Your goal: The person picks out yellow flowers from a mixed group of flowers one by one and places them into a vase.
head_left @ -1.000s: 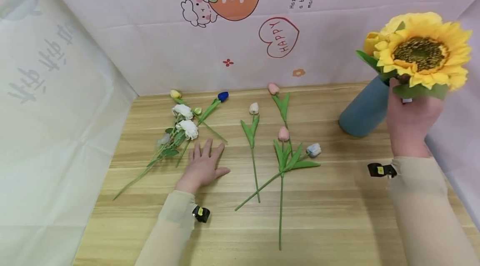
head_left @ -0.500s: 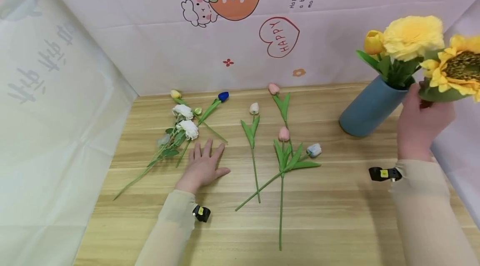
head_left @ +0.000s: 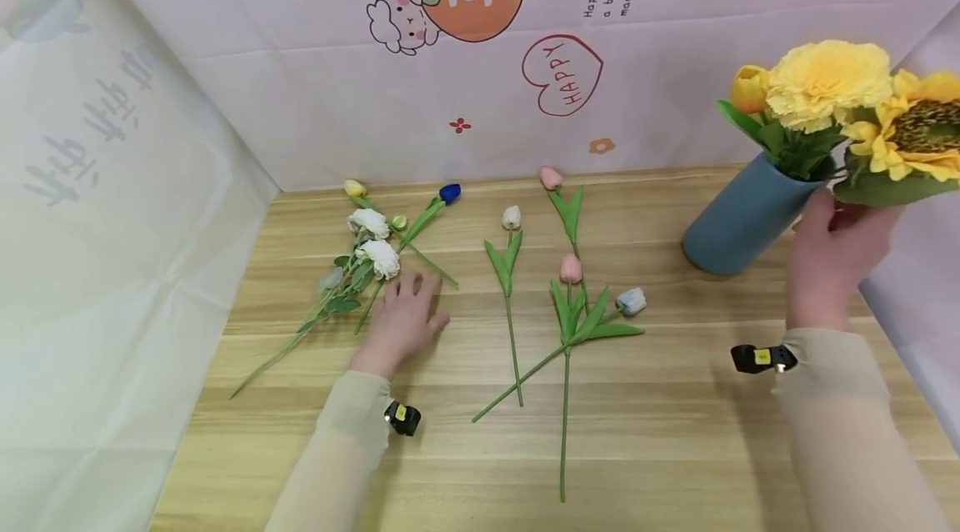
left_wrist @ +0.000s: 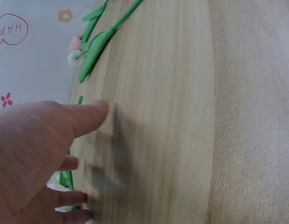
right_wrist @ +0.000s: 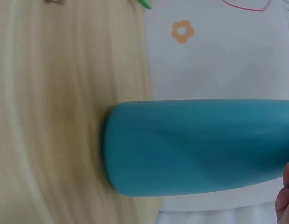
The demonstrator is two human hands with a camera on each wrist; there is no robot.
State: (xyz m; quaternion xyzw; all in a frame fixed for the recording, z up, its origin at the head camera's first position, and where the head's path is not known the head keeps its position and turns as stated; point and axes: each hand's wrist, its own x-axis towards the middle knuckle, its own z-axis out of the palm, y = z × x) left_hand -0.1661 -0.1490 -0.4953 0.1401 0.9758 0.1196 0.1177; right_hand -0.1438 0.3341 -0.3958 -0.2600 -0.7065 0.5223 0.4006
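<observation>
My right hand (head_left: 840, 261) is just below the head of a sunflower (head_left: 918, 127), beside the rim of a blue vase (head_left: 750, 215). The fingers look bent, but the bloom hides whether they grip the stem. At the right edge of the right wrist view, curled fingertips (right_wrist: 285, 193) show next to the vase. A yellow carnation-like flower (head_left: 828, 82) and an orange-yellow tulip (head_left: 748, 88) stand in the vase. On the left, my left hand (head_left: 401, 323) holds nothing, its fingers slightly bent, close to a spray of white flowers (head_left: 377, 257).
A blue tulip (head_left: 449, 194) and a pale yellow tulip (head_left: 355, 188) lie beyond the left hand. Mid-table are a white tulip (head_left: 511, 218), two pink tulips (head_left: 571, 268) and a light blue tulip (head_left: 631, 301). A printed cloth (head_left: 300, 98) rises behind the wooden table (head_left: 465, 465).
The sunflower has moved from over the vase to its right side, uncovering the other yellow flowers. My right hand has lowered slightly. My left hand's spread fingers have drawn in a little.
</observation>
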